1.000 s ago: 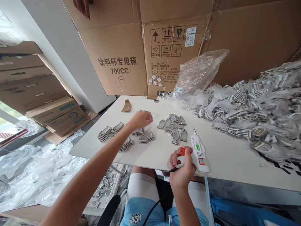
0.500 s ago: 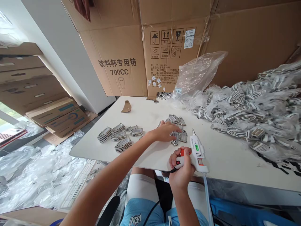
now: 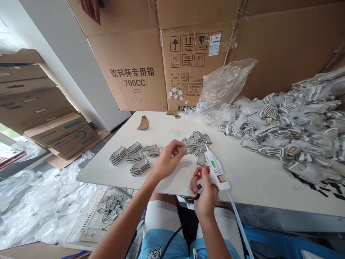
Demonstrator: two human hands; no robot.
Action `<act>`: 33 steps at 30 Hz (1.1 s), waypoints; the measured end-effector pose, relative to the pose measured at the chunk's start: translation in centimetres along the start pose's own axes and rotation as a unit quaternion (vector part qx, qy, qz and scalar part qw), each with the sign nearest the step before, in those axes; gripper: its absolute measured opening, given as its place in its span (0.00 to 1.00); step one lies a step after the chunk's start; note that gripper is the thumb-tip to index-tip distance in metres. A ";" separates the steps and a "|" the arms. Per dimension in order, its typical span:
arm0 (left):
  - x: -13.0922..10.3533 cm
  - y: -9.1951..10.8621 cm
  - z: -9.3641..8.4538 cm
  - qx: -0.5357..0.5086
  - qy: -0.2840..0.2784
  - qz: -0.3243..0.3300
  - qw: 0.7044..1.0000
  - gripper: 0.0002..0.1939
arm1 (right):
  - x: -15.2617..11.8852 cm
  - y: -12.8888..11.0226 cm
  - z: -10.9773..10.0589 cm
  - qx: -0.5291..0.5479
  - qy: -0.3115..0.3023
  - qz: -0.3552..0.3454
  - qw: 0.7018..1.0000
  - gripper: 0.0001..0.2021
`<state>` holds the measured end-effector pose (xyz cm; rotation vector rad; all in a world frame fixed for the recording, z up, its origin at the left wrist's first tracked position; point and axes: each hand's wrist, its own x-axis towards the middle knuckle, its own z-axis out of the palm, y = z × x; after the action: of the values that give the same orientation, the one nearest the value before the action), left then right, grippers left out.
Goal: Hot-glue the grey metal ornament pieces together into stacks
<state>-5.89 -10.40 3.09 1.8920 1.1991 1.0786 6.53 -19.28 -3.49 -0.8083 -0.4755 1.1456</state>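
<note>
Between the fingertips of my left hand [image 3: 172,156] is a flat grey metal piece with a pointed end [image 3: 188,148], raised above the table. My right hand [image 3: 205,190] is wrapped round a white hot glue gun [image 3: 215,169] with an orange trigger; its nozzle points up and left, close to the held piece. A clear glue stick [image 3: 238,219] trails from its rear. Behind both hands lies a loose cluster of similar metal pieces [image 3: 198,137]. To the left, more of them stand in neat stacks [image 3: 140,167].
A large heap of bagged metal pieces [image 3: 272,126] covers the table's right side. Cardboard boxes [image 3: 134,54] wall off the back, with a clear plastic bag [image 3: 228,84] before them. A cardboard scrap [image 3: 143,123] lies on the white table [image 3: 161,126]. Plastic bags [image 3: 35,208] cover the floor at left.
My left hand has drawn back left from the loose cluster and lifted one metal piece. My right hand has brought the glue gun leftward, its nozzle nearer that piece.
</note>
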 end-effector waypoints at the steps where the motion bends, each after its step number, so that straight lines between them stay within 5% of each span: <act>1: -0.9 0.0 0.1 -0.044 0.036 -0.018 0.998 0.11 | 0.0 0.1 -0.1 -0.017 -0.021 0.004 1.000 0.19; 7: -4.1 -0.1 -0.2 -0.143 0.201 -0.073 0.966 0.15 | -0.8 0.6 -0.1 -0.112 -0.093 0.016 0.989 0.22; 11: -5.1 -0.2 -1.2 -0.145 0.252 -0.088 0.953 0.17 | -1.4 0.8 0.4 -0.156 -0.114 0.036 0.981 0.23; 33: -7.3 1.1 -1.9 -0.134 0.239 -0.092 0.957 0.12 | -1.6 1.8 0.0 -0.336 -0.081 -0.084 0.935 0.22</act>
<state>-8.88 -17.37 2.70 1.3225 1.3725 1.5594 4.87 -20.48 -4.75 -1.2361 -1.0895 0.8895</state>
